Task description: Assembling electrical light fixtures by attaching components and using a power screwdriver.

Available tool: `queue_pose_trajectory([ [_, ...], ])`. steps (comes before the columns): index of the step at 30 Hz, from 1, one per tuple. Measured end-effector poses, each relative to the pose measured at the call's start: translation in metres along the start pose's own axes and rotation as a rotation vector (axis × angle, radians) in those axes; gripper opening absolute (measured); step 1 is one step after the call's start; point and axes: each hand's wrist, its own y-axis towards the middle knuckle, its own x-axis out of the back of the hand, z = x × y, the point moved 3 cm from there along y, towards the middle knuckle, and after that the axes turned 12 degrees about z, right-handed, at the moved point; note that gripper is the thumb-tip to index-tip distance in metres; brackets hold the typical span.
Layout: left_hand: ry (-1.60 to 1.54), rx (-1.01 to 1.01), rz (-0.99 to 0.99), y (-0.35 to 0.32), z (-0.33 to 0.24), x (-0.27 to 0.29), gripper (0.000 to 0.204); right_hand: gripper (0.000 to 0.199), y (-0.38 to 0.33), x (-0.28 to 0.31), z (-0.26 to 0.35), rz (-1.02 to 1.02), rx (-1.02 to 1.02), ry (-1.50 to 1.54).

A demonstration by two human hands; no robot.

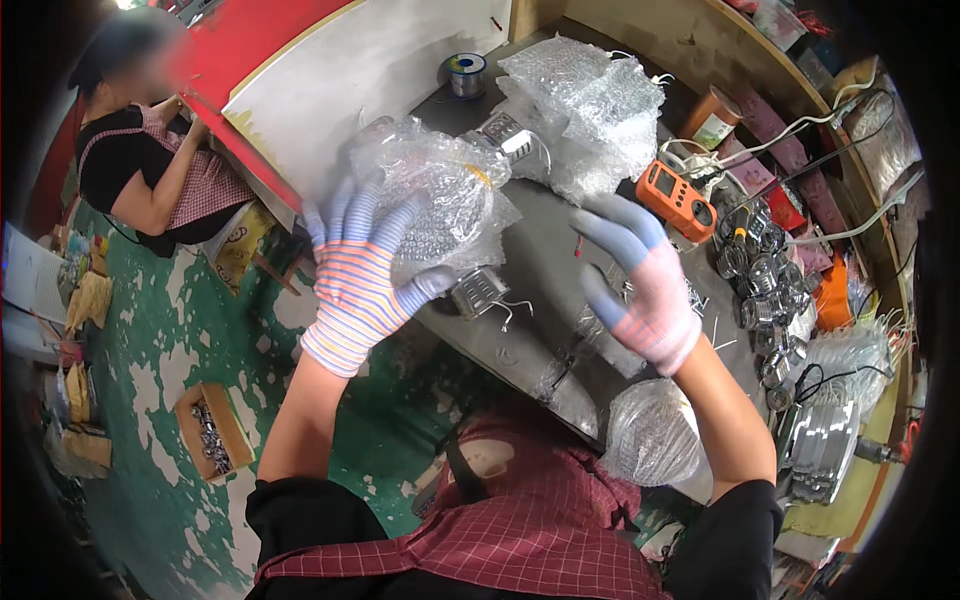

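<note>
My left hand [362,272], in a striped knit glove with bluish fingertips, is open with fingers spread against the near left side of a bubble-wrap bundle [440,190]. Whether it presses on the wrap or hovers over it, I cannot tell. A metal fitting with white wires [480,293] pokes out below that bundle, and another metal fitting [508,137] lies at its far right. My right hand [645,285], gloved alike, is open over the dark table [520,345] with nothing in it. Small parts under its palm are partly hidden.
More bubble-wrapped bundles [590,110] lie at the back, beside a solder spool [466,76]. An orange multimeter [677,200], cables and several metal parts [765,300] crowd the right. A wrapped bundle [652,432] sits by my right forearm. A co-worker [150,190] is at far left.
</note>
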Motion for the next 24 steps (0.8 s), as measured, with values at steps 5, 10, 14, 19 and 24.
queue_pose_trajectory([
  [5, 0.070, 0.101, 0.129, 0.004, -0.003, -0.019, 0.069, 0.047, -0.074, 0.026, 0.010, 0.013, -0.143, 0.007],
  [10, 0.005, 0.089, -0.049, -0.008, -0.024, -0.012, 0.061, 0.044, -0.137, 0.037, 0.034, -0.026, -0.364, 0.073],
  [14, -0.432, -0.113, -0.306, -0.050, -0.091, -0.004, 0.027, 0.045, -0.176, 0.036, 0.051, -0.118, -0.423, 0.114],
  [19, -0.848, -0.367, -0.126, -0.074, -0.194, -0.038, 0.027, 0.037, -0.205, 0.026, 0.073, -0.321, -0.392, 0.158],
  [24, -0.914, -0.370, 0.122, -0.056, -0.231, -0.054, 0.028, 0.031, -0.248, 0.029, 0.088, -0.622, -0.616, 0.109],
])
